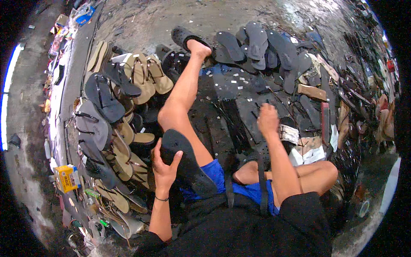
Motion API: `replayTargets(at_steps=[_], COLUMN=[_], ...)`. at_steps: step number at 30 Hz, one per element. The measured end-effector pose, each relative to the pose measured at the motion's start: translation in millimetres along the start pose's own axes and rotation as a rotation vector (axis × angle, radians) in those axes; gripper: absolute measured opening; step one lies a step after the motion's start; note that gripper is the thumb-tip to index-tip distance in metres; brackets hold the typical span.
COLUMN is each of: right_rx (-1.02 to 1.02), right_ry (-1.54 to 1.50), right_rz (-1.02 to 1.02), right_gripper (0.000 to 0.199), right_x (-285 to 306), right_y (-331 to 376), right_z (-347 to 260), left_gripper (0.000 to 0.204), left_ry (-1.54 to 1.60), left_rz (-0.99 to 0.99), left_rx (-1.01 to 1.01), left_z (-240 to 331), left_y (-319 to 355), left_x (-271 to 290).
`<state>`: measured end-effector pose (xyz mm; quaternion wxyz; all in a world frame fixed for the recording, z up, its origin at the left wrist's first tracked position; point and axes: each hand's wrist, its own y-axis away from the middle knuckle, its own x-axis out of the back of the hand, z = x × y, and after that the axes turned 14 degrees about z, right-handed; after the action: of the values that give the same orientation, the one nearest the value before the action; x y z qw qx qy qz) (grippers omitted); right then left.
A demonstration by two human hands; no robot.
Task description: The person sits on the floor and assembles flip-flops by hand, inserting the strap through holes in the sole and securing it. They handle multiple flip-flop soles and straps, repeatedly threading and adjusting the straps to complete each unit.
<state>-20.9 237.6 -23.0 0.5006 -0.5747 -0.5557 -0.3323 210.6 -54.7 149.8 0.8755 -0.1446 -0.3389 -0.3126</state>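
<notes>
Gripping a black sandal sole [185, 165] against the person's raised thigh, the left hand [164, 166] curls its fingers around the sole's near edge. Right of the sole, the right hand [268, 120] is closed on a black strap [261, 171]. Left of the sole lies a yellow rectangular box [66, 177]. Beyond the sole lie grey soles [261, 43].

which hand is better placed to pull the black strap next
Right, most likely. The right hand is closed on the upper end of the black strap, which hangs down from it. The left hand is busy gripping the dark sandal sole at its edge.
</notes>
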Motion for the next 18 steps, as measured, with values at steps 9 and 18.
replayTargets(at_steps=[9,18], right_rx=[-0.109,-0.101], right_ry=[-0.154,-0.857], right_rz=[-0.396,-0.465], right_gripper=[0.022,0.025], right_x=[-27,116], right_y=[36,42], right_z=[-86,-111], left_gripper=[0.052,0.03], left_ry=[-0.178,0.718], left_rz=[0.172,-0.141], left_rx=[-0.419,0.219], left_z=[32,86], left_y=[6,-27], left_x=[4,-75])
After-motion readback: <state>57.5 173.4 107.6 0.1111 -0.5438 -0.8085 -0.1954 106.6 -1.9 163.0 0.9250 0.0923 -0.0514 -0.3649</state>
